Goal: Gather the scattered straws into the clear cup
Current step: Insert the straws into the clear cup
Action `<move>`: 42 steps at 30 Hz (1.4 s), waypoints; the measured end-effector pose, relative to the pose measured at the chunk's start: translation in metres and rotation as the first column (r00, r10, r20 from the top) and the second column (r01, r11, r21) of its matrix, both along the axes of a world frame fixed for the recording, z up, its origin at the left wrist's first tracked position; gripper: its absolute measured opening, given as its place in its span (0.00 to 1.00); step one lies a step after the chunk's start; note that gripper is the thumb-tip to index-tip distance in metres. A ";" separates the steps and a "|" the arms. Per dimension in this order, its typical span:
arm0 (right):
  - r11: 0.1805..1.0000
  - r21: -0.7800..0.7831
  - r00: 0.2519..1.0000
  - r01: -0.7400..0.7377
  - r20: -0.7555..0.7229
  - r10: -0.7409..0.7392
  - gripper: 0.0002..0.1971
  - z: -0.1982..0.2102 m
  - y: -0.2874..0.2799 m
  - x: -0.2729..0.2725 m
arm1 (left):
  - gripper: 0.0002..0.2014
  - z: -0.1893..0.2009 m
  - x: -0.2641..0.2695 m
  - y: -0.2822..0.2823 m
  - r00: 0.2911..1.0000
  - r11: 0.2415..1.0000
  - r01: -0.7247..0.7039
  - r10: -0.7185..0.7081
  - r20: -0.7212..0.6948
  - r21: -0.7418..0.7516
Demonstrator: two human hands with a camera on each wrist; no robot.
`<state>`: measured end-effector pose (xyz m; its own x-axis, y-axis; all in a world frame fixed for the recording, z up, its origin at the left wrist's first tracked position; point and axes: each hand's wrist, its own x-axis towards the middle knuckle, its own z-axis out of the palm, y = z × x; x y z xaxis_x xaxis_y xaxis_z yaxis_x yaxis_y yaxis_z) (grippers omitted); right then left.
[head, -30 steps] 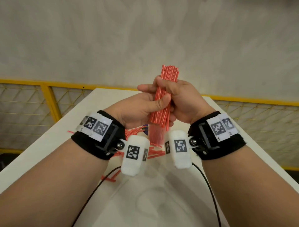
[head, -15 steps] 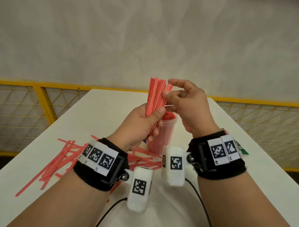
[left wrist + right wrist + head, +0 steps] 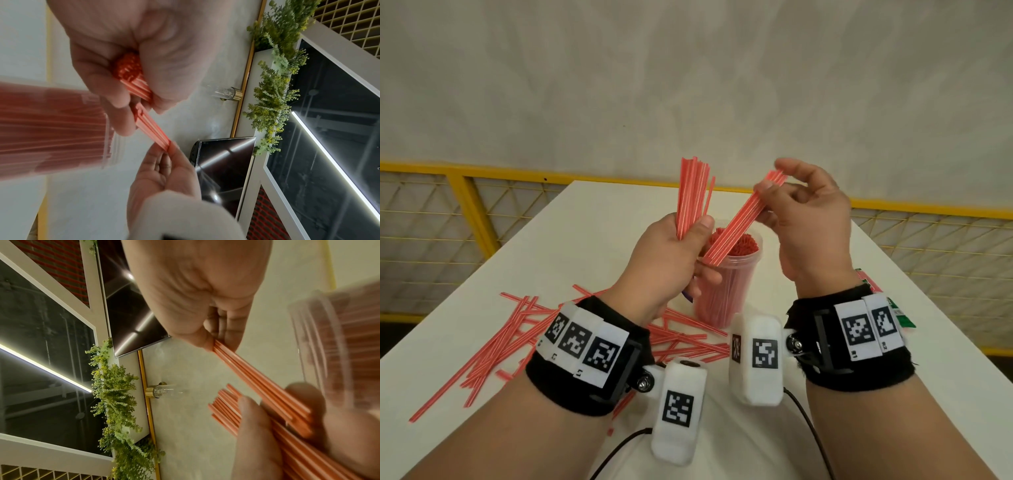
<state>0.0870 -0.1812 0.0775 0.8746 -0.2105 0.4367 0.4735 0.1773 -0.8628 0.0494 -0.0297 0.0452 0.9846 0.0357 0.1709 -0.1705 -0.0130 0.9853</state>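
Straws (image 3: 739, 229) pinched by right hand (image 3: 808, 222) slant down-left, lower ends just above clear cup (image 3: 722, 291); left hand (image 3: 667, 260) grips upright bundle (image 3: 693, 195).

Left hand (image 3: 131, 48) gripping red straws (image 3: 131, 71); right hand (image 3: 164, 175) pinching a few straws (image 3: 152, 128) beside blurry cup (image 3: 51, 129).

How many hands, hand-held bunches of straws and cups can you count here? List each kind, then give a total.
Hands: 2, left hand and right hand
Held bunches: 2, left bunch and right bunch
Cups: 1, cup
Total: 5
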 end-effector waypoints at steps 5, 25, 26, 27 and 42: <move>0.966 0.062 0.956 0.250 0.142 -0.256 0.14 0.001 -0.007 0.000 | 0.10 0.001 0.003 0.007 0.997 0.997 -0.076 0.076 -0.012 0.016; 0.730 -0.668 0.984 0.143 0.014 -0.180 0.08 -0.014 0.001 0.002 | 0.10 0.002 0.001 0.002 0.997 0.995 0.005 -0.012 -0.072 -0.096; 0.770 -0.618 0.984 0.158 0.032 -0.176 0.09 -0.012 0.002 0.000 | 0.10 0.002 0.000 0.002 0.997 0.995 0.015 -0.022 -0.072 -0.097; 0.805 -0.573 0.987 0.153 0.043 -0.157 0.10 -0.010 0.004 -0.002 | 0.10 0.002 0.000 0.002 0.997 0.995 0.026 -0.034 -0.069 -0.100; 0.976 -0.180 0.990 -0.126 -0.091 0.111 0.13 0.002 0.010 -0.017 | 0.14 0.005 -0.006 0.000 0.987 0.984 0.146 -0.151 -0.047 -0.099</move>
<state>0.0696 -0.1713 0.0791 0.9219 -0.0256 0.3865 0.3873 0.0616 -0.9199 0.0435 -0.0301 0.0503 0.9880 -0.0978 0.1196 -0.1095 0.1028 0.9887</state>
